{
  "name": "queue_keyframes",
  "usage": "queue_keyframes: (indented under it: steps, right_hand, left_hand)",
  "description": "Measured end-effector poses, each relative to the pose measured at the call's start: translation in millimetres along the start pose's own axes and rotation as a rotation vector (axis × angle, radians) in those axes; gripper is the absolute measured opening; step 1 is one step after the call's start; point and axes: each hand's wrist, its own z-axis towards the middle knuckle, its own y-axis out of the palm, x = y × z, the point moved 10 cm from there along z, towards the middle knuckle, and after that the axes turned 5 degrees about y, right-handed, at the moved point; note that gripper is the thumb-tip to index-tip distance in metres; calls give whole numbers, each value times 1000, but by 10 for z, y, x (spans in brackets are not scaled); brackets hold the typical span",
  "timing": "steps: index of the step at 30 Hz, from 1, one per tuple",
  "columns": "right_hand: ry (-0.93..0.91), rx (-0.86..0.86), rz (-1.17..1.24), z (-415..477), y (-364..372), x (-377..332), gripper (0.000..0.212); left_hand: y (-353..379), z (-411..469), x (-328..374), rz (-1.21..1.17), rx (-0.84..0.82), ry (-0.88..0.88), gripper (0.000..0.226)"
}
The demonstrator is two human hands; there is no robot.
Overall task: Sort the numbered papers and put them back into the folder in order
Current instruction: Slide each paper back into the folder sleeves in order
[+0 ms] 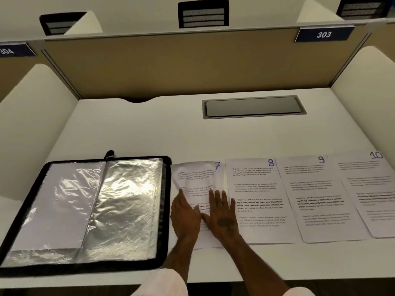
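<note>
White carrel desk [149,129], tan partition [192,65] behind, label 303 [323,34] upper right. Grey cable hatch [253,106] set in desktop.

Sheet 7 [196,174] lies just right of the open folder [136,158]; its top half is buckled upward. Left hand [184,214] and right hand [222,216] both rest flat on it, fingers straight, side by side, gripping nothing. Sheets 8 [256,189], 9 [314,189] and 10 [367,184] run rightward in a row, edges overlapping. Folder black-edged and zippered, clear plastic sleeves [128,206] showing, a white page [55,206] in the left one.
</note>
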Motion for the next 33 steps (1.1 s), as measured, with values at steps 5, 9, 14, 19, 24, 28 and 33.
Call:
queue_keyframes:
  steps: [5,9,14,19,24,28,33]
  right_hand:
    - [14,-51,-8,11,-60,-85,109]
    - [-21,-87,-8,-29,-207,-171,98]
    - [93,-54,184,-24,-367,-84,101]
    - [359,18,785,50,-517,109,105]
    - [521,-51,929,-4,-426,128,89]
    - [496,-45,833,-124,-300,-25,83]
    - [491,-164,1062,-204,-123,-266,85]
  left_hand:
    - [-148,115,-155,-339,69,-146,79]
    - [-64,155,-347,-695,-62,-355,48]
    - [-229,200,-307,-934,-194,-356,32]
    - [-394,287,-322,-1005,-307,-322,30]
    - [-570,334,-390,-1059,-366,-262,37]
    - [-638,314,-494,-1183,-430,-259,51]
    - [-743,289,-538,-1279,-517,-221,76]
